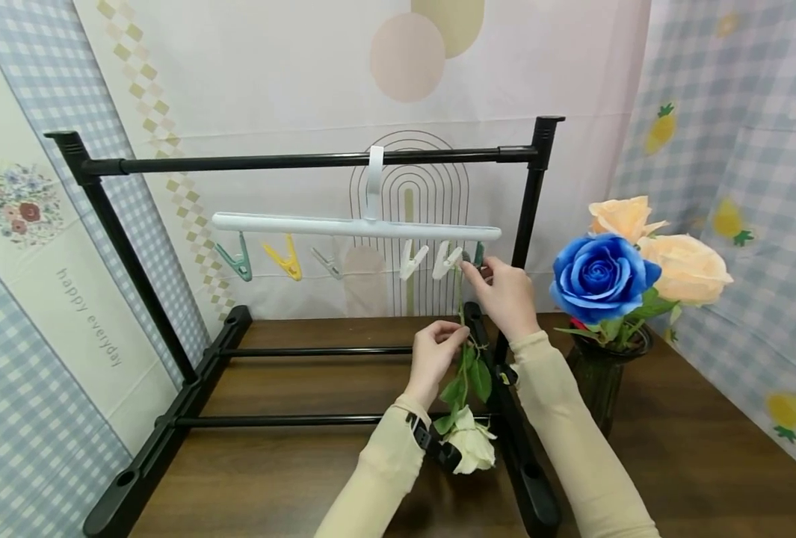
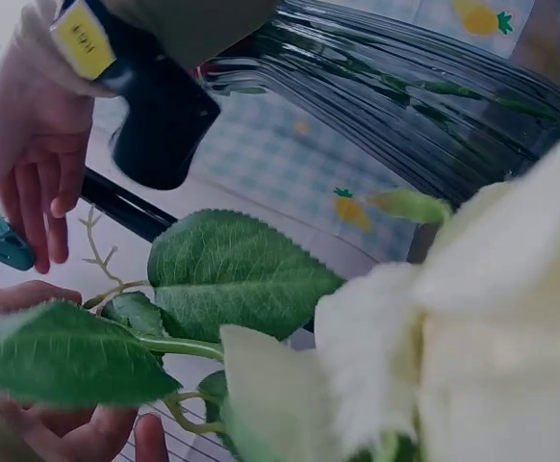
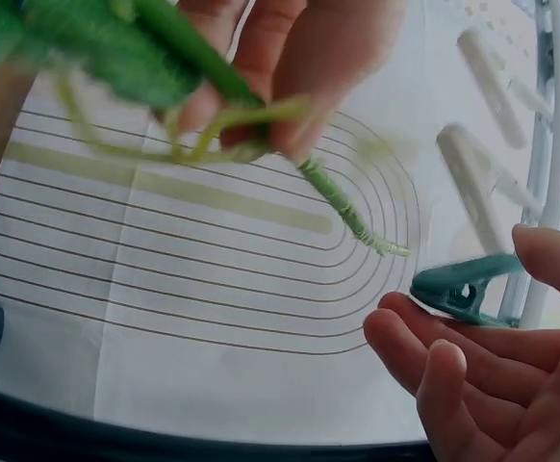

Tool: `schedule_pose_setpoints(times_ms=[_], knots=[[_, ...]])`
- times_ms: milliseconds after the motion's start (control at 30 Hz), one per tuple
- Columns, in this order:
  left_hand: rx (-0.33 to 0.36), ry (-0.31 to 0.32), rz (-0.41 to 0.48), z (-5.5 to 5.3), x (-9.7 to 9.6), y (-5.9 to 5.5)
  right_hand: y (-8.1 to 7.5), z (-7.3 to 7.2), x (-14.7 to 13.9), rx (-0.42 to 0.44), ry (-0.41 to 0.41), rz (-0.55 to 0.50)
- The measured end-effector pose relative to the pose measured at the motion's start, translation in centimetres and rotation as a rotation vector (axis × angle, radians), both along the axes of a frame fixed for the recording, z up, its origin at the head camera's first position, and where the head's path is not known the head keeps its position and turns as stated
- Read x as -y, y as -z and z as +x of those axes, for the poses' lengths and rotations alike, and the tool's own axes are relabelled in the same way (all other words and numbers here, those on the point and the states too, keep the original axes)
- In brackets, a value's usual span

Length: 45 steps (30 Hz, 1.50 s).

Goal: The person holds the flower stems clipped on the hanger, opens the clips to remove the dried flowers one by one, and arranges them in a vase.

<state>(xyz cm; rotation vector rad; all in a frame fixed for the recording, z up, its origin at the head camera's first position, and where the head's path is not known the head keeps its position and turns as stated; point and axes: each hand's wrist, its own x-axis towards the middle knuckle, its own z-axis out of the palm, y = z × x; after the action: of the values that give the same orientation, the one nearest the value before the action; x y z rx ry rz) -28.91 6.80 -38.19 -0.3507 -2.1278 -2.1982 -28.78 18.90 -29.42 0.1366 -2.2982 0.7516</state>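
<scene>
An artificial white rose (image 1: 473, 442) hangs bloom-down, its leafy green stem pinched by my left hand (image 1: 434, 353). In the right wrist view, the bare stem tip (image 3: 352, 217) points toward a dark green clothespin (image 3: 465, 287), with a gap between them. My right hand (image 1: 509, 297) holds that clothespin, thumb on one side and fingers on the other, at the right end of a white hanger (image 1: 357, 226). Two white clothespins (image 1: 445, 260) hang just left of it. Petals (image 2: 492, 337) and leaves fill much of the left wrist view, partly covering the left hand.
The hanger hooks over a black rack's top bar (image 1: 236, 162). Teal (image 1: 239, 260), yellow (image 1: 285, 259) and grey (image 1: 326, 263) clothespins hang farther left. A dark glass vase (image 1: 596, 381) with blue and peach roses (image 1: 602, 276) stands right of the rack on the wooden table (image 1: 290, 478).
</scene>
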Motion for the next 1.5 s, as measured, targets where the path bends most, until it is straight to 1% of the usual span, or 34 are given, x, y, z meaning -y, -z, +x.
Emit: schedule_pose_setpoints(times_ms=[167, 267, 367, 433, 600, 667, 800, 900, 1000, 1033, 1267, 1333, 1367, 1500], knots=[[0.007, 0.054, -0.012, 0.2, 0.8, -0.4, 0.5, 1.2, -0.5, 0.015, -0.007, -0.014], [0.038, 0.082, -0.005, 0.3, 1.5, -0.8, 1.0, 2.1, -0.9, -0.019, 0.004, -0.012], [0.052, 0.107, 0.005, 0.4, 2.0, -1.0, 1.7, 3.1, -1.2, -0.071, -0.005, 0.002], [0.053, 0.124, -0.005, 0.6, 2.3, -1.2, 2.2, 3.8, -1.5, -0.08, -0.05, 0.008], [0.057, 0.157, -0.045, 1.2, 3.0, -1.3, 3.6, 5.2, -2.2, -0.041, -0.192, 0.021], [0.056, 0.165, -0.065, 1.4, 3.2, -1.3, 4.1, 5.5, -2.6, -0.078, -0.231, 0.044], [0.051, 0.189, -0.104, 1.7, 3.5, -1.3, 4.9, 5.9, -3.1, -0.217, -0.31, 0.165], [0.061, 0.207, -0.131, 1.8, 3.6, -1.2, 5.1, 6.2, -3.4, -0.263, -0.386, 0.258], [0.069, 0.231, -0.146, 2.0, 3.7, -1.3, 4.9, 6.4, -3.4, -0.284, -0.456, 0.322], [0.07, 0.239, -0.146, 2.2, 3.8, -1.3, 4.7, 6.5, -3.3, -0.306, -0.475, 0.352], [0.055, 0.339, -0.133, 3.2, 4.4, -1.9, 3.7, 6.9, -2.7, -0.515, -0.599, 0.627], [0.047, 0.364, -0.144, 3.4, 4.5, -2.1, 3.6, 7.0, -2.6, -0.565, -0.609, 0.712], [0.041, 0.375, -0.148, 3.6, 4.5, -2.2, 3.5, 7.1, -2.5, -0.589, -0.6, 0.761], [0.018, 0.41, -0.156, 4.1, 4.5, -2.5, 3.4, 7.4, -2.6, -0.66, -0.539, 0.915]])
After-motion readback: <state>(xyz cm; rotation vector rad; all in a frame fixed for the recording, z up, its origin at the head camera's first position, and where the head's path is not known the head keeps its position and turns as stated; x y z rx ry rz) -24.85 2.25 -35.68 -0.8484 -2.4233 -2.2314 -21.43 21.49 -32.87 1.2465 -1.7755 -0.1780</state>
